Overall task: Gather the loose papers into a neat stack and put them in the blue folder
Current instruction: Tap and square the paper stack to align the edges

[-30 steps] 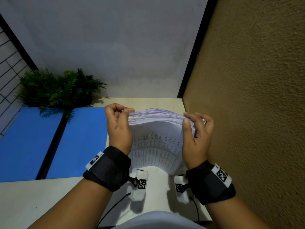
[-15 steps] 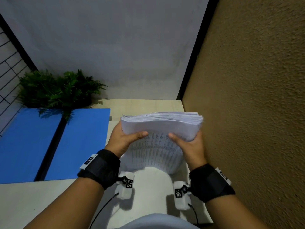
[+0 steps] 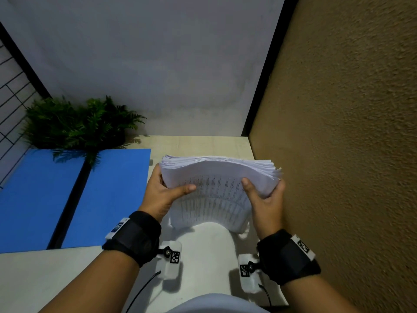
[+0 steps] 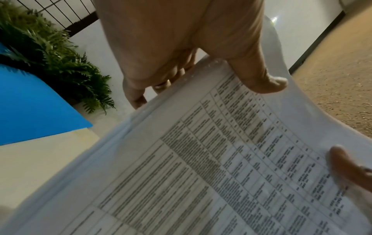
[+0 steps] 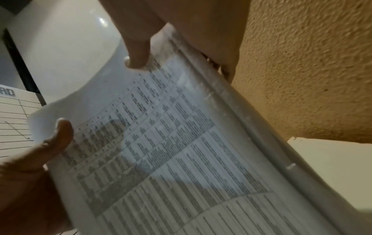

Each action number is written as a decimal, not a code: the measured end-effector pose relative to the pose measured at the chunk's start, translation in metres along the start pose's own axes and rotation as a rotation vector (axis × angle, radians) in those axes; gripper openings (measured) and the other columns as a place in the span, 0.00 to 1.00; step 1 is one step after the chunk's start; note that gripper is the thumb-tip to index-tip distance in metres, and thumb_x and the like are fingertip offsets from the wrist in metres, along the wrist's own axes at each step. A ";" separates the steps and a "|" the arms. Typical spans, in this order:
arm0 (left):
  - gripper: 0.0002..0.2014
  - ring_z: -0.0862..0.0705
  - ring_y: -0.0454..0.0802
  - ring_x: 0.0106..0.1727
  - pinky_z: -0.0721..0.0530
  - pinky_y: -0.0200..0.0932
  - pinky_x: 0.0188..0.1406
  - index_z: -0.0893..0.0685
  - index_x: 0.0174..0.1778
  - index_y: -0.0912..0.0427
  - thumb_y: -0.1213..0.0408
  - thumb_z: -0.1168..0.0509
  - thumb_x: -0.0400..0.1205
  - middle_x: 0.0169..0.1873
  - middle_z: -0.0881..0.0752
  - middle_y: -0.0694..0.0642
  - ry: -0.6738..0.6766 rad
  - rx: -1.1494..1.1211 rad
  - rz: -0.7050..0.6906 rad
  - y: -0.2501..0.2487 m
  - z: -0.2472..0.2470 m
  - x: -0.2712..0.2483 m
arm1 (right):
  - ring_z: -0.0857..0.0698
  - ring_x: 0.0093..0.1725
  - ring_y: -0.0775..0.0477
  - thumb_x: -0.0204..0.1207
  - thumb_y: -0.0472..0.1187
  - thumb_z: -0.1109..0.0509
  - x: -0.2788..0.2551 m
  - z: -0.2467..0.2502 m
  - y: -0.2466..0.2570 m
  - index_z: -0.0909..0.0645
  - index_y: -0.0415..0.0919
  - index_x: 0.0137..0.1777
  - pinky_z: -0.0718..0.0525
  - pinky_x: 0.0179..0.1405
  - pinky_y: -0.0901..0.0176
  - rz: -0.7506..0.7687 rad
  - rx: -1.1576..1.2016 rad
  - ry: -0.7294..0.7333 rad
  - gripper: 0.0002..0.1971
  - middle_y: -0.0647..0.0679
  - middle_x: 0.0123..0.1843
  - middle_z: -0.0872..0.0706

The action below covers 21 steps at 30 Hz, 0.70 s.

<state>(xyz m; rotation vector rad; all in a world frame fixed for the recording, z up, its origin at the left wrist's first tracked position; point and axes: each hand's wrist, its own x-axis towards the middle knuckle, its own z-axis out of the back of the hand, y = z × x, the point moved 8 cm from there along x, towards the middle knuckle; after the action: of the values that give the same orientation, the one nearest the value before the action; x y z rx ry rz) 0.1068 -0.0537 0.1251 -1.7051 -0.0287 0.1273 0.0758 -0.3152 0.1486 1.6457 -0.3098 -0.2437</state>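
Note:
A thick stack of white printed papers stands upright on the table, its lower edge down and its top bowed. My left hand grips its left side, thumb on the printed face and fingers behind. On the right side my right hand grips it the same way. The left wrist view shows the papers under my left thumb, the right wrist view the papers under my right thumb. The blue folder lies open and flat on the table to the left, with a black spine down its middle.
A green fern plant sits behind the folder at the back left. A rough brown wall stands close on the right of the papers, and a pale wall closes the back. A wire grid panel is at the far left.
Both hands shifted from pinching the top edge of the stack to gripping its sides with thumbs on the front. The stack's top has bowed upward since half a second ago.

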 end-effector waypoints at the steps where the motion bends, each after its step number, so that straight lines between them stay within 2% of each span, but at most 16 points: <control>1: 0.45 0.14 0.52 0.62 0.12 0.46 0.53 0.23 0.68 0.50 0.54 0.14 0.53 0.60 0.13 0.54 0.013 0.002 0.002 0.003 -0.001 -0.001 | 0.14 0.61 0.49 0.61 0.53 0.19 -0.004 0.000 0.002 0.34 0.56 0.66 0.11 0.55 0.48 0.043 -0.003 -0.018 0.36 0.48 0.64 0.18; 4: 0.50 0.16 0.54 0.66 0.13 0.54 0.60 0.27 0.74 0.51 0.54 0.14 0.54 0.64 0.15 0.56 0.056 -0.002 -0.004 0.004 -0.006 -0.004 | 0.17 0.65 0.50 0.72 0.50 0.27 -0.018 -0.006 0.023 0.39 0.60 0.67 0.13 0.58 0.53 0.305 -0.047 -0.047 0.28 0.49 0.67 0.24; 6: 0.52 0.16 0.54 0.67 0.13 0.56 0.62 0.28 0.75 0.51 0.53 0.13 0.53 0.65 0.15 0.56 0.073 -0.008 -0.010 0.005 -0.010 -0.005 | 0.19 0.66 0.44 0.77 0.47 0.35 -0.024 -0.009 0.033 0.39 0.56 0.66 0.13 0.60 0.46 0.433 -0.097 -0.056 0.21 0.41 0.68 0.25; 8: 0.51 0.15 0.51 0.65 0.12 0.50 0.57 0.27 0.74 0.50 0.53 0.13 0.53 0.64 0.15 0.54 0.068 -0.016 -0.019 0.002 -0.010 -0.006 | 0.21 0.66 0.37 0.80 0.48 0.42 -0.022 -0.005 0.034 0.37 0.54 0.63 0.17 0.61 0.35 0.441 -0.111 -0.098 0.13 0.35 0.68 0.26; 9: 0.50 0.15 0.50 0.64 0.11 0.48 0.55 0.26 0.73 0.49 0.54 0.14 0.53 0.63 0.14 0.53 0.067 -0.015 -0.021 0.001 -0.010 -0.006 | 0.22 0.67 0.36 0.80 0.48 0.44 -0.020 -0.002 0.033 0.36 0.54 0.61 0.20 0.62 0.31 0.442 -0.105 -0.122 0.11 0.35 0.69 0.26; 11: 0.48 0.15 0.51 0.64 0.12 0.49 0.56 0.24 0.73 0.50 0.53 0.14 0.54 0.62 0.13 0.53 0.081 -0.002 -0.024 0.000 -0.010 -0.006 | 0.24 0.70 0.36 0.82 0.47 0.45 -0.018 0.001 0.032 0.34 0.59 0.61 0.23 0.65 0.28 0.458 -0.113 -0.122 0.10 0.42 0.71 0.26; 14: 0.45 0.15 0.54 0.64 0.13 0.54 0.61 0.22 0.71 0.53 0.54 0.15 0.55 0.62 0.13 0.56 0.091 0.002 -0.018 0.000 -0.011 -0.006 | 0.25 0.73 0.37 0.83 0.43 0.46 -0.018 -0.002 0.036 0.31 0.70 0.57 0.25 0.66 0.25 0.473 -0.131 -0.102 0.15 0.52 0.72 0.24; 17: 0.43 0.13 0.50 0.61 0.12 0.46 0.56 0.19 0.67 0.52 0.54 0.15 0.53 0.58 0.11 0.53 0.079 -0.014 -0.022 -0.002 -0.012 -0.007 | 0.23 0.71 0.39 0.84 0.36 0.47 -0.022 -0.001 0.043 0.32 0.71 0.58 0.23 0.64 0.26 0.528 -0.140 -0.128 0.22 0.46 0.73 0.25; 21: 0.48 0.14 0.54 0.63 0.13 0.53 0.60 0.20 0.69 0.53 0.48 0.13 0.51 0.60 0.11 0.55 0.072 -0.004 -0.012 -0.002 -0.012 -0.006 | 0.23 0.70 0.36 0.82 0.42 0.43 -0.024 -0.002 0.034 0.35 0.69 0.59 0.22 0.61 0.25 0.488 -0.132 -0.114 0.16 0.39 0.73 0.27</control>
<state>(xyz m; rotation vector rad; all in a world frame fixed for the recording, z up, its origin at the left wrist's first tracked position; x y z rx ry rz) 0.1018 -0.0658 0.1288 -1.7122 0.0146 0.0572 0.0521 -0.3075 0.1817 1.3802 -0.7522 0.0126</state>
